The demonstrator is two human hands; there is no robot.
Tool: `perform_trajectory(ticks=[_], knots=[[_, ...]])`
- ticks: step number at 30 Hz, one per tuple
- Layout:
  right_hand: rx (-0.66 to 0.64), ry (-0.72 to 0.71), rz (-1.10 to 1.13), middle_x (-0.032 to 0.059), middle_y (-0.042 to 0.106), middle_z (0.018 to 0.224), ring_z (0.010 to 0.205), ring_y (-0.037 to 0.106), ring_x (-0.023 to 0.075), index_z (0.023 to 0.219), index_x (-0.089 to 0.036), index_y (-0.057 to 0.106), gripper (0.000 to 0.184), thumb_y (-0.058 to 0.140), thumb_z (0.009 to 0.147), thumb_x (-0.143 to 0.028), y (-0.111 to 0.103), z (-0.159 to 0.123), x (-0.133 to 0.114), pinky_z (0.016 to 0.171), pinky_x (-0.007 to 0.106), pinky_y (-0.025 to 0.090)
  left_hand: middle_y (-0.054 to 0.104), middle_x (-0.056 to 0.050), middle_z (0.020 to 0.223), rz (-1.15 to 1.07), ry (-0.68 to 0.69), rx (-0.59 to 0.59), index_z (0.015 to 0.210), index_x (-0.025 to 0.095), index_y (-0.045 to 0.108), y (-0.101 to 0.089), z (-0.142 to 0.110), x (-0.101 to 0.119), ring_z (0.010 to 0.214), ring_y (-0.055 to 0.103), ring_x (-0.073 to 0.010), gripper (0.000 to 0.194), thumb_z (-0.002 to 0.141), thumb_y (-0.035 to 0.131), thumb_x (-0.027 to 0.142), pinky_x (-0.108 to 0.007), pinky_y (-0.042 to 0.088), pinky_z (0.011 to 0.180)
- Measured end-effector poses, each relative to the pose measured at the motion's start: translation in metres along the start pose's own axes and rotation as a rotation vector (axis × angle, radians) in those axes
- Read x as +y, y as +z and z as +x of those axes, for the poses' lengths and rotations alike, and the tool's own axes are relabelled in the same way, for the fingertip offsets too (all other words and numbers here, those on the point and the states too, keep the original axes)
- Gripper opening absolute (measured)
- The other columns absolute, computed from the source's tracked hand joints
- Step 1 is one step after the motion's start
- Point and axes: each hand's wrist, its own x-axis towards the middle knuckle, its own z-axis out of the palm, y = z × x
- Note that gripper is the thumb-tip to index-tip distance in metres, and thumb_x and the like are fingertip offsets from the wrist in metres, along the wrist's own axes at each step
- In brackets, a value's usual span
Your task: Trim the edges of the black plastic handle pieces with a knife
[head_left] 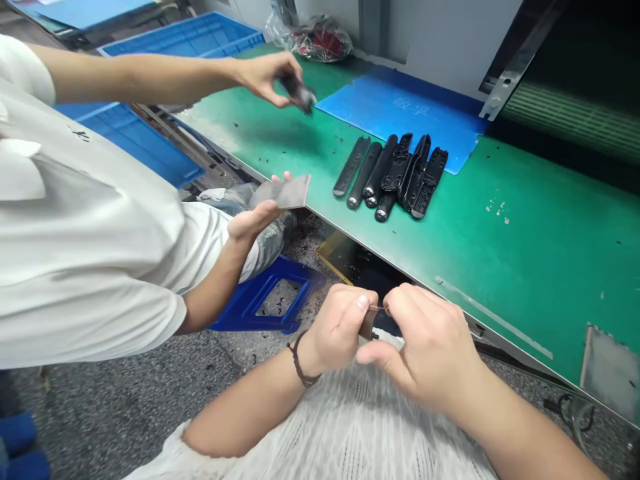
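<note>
My left hand is closed in a pinch just beyond the table's near edge. Between its thumb and fingers is a small, flat, brownish-grey piece, mostly hidden. My right hand sits close beside it, fingers curled toward the piece's upper edge and thumb stretched out below. Whatever lies under those curled fingertips is hidden. On the green table, several long black plastic casings lie side by side, some showing a ribbed inner side and others a smooth, rounded one.
At the left a co-worker in white holds a grey flat plate on one palm and a blurred dark part in the other hand. A blue sheet, blue crates and a blue stool are nearby.
</note>
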Motion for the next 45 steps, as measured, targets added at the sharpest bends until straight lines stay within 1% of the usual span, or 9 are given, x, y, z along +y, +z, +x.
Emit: perform_trajectory(ticks=[5,15,22,26,30,32,35,40,45], knots=[[0.027,-0.013,-0.072,0.0,0.048,0.066,0.06,0.037,0.0132,0.075,-0.018,0.057,0.07,0.022,0.105,-0.07,0.001,0.001,-0.003,0.057,0.03,0.025,0.044,0.0,0.052,0.034,0.041,0.03,0.058,0.02,0.041,0.001,0.0,0.003,0.051,0.035,-0.0119,0.056,0.107,0.028,0.042,-0.03,0.029,0.056],[0.086,-0.097,-0.132,0.0005,0.045,0.065,0.06,0.03,0.0143,0.069,-0.019,0.055,0.062,0.027,0.11,-0.055,0.003,0.001,-0.009,0.056,0.032,0.021,0.032,0.002,0.056,0.139,0.066,0.106,0.063,0.021,0.026,0.0,-0.002,0.004,0.052,0.03,-0.0118,0.048,0.107,0.026,0.041,-0.032,0.023,0.055],[0.196,-0.174,-0.229,0.0004,0.04,0.061,0.061,0.026,0.0157,0.065,-0.02,0.051,0.058,0.034,0.11,-0.052,0.003,-0.001,-0.008,0.057,0.035,0.017,0.032,0.002,0.056,0.131,0.041,0.09,0.062,0.021,0.031,0.002,-0.001,0.007,0.052,0.03,-0.0117,0.052,0.107,0.025,0.045,-0.033,0.024,0.056],[0.272,-0.224,-0.267,-0.0006,0.036,0.057,0.06,0.024,0.0153,0.062,-0.021,0.046,0.057,0.038,0.109,-0.05,0.006,-0.004,-0.004,0.058,0.036,0.014,0.03,0.003,0.056,0.05,-0.054,0.015,0.061,0.02,0.03,0.002,0.0,0.011,0.054,0.028,-0.0116,0.056,0.108,0.025,0.049,-0.033,0.024,0.057],[0.322,-0.284,-0.224,-0.0018,0.038,0.057,0.06,0.027,0.0145,0.067,-0.021,0.049,0.05,0.044,0.108,-0.049,0.01,-0.008,0.008,0.058,0.034,0.016,0.031,0.004,0.054,-0.087,-0.288,-0.152,0.06,0.021,0.03,0.001,0.005,0.021,0.053,0.027,-0.011,0.056,0.109,0.024,0.046,-0.031,0.025,0.054],[0.316,-0.318,-0.128,-0.0022,0.042,0.059,0.06,0.031,0.014,0.074,-0.021,0.053,0.037,0.052,0.106,-0.04,0.008,-0.009,0.015,0.058,0.033,0.019,0.035,0.003,0.053,-0.108,-0.327,-0.19,0.058,0.021,0.033,-0.001,0.007,0.023,0.053,0.03,-0.0113,0.056,0.109,0.023,0.043,-0.031,0.028,0.055],[0.241,-0.265,-0.04,-0.0018,0.048,0.064,0.062,0.035,0.0138,0.086,-0.019,0.058,0.02,0.056,0.103,-0.028,0.002,-0.008,0.022,0.059,0.031,0.024,0.041,0.003,0.056,-0.045,-0.277,-0.138,0.06,0.021,0.037,-0.003,0.007,0.019,0.056,0.033,-0.0117,0.052,0.108,0.028,0.04,-0.03,0.032,0.057],[0.069,-0.144,-0.15,-0.0001,0.044,0.066,0.062,0.034,0.0145,0.075,-0.019,0.056,0.059,0.04,0.103,-0.068,-0.011,0.0,0.019,0.056,0.032,0.024,0.035,0.003,0.054,-0.026,-0.361,-0.156,0.058,0.021,0.032,-0.004,0.006,0.017,0.053,0.031,-0.0109,0.055,0.108,0.028,0.044,-0.03,0.029,0.054],[0.012,-0.143,-0.286,-0.0007,0.042,0.064,0.06,0.032,0.0141,0.068,-0.02,0.051,0.058,0.04,0.105,-0.064,-0.016,0.008,0.014,0.055,0.032,0.022,0.032,0.003,0.055,0.116,-0.344,-0.155,0.06,0.02,0.03,-0.003,0.007,0.024,0.054,0.028,-0.0103,0.053,0.108,0.026,0.041,-0.032,0.022,0.054]])
